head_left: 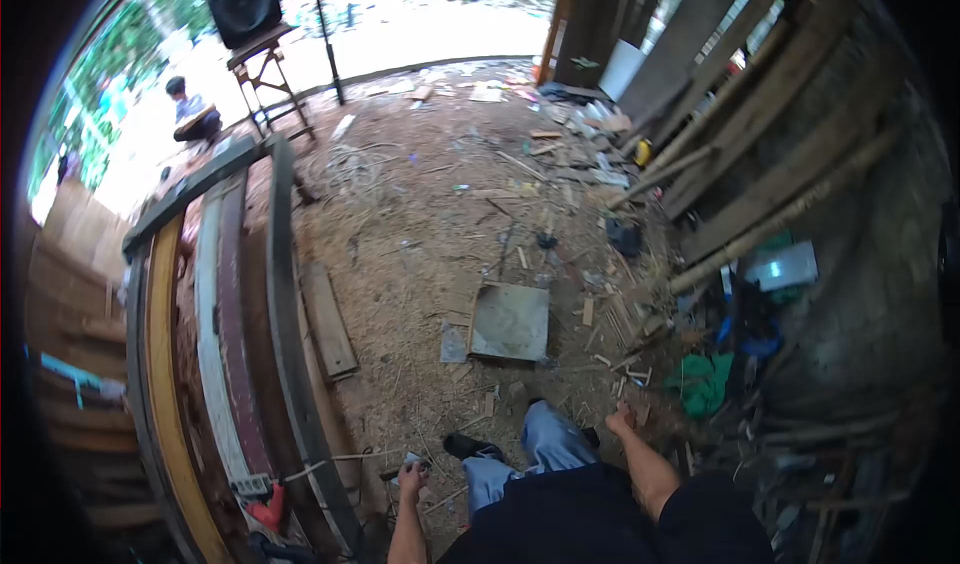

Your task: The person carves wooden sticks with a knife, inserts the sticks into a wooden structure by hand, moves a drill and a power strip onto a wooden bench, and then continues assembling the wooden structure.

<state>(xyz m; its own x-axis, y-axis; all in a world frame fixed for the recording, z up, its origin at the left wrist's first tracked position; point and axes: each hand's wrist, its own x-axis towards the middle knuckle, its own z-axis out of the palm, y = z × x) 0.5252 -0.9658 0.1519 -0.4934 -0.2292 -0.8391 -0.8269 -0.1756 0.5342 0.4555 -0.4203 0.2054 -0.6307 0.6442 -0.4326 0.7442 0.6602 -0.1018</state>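
Note:
My left hand [411,479] is at the lower middle, beside the dark timber frame [290,294]. Its fingers are closed round a small thing with a pale top, too blurred to name. My right hand [621,420] hangs lower right, fingers curled together; whatever they may hold is too small to make out. Near that hand, small wood scraps [638,374] lie on the dirt. A square grey-topped board or box [509,321] rests on the ground ahead of my feet.
Long planks [232,314] lie within the frame, with a power strip [250,485] and a red-orange tool [266,509]. Boards [775,114] lean at right above a green cloth [705,384]. A speaker [241,4] tops a wooden stand [268,84]; a person [193,114] crouches outside.

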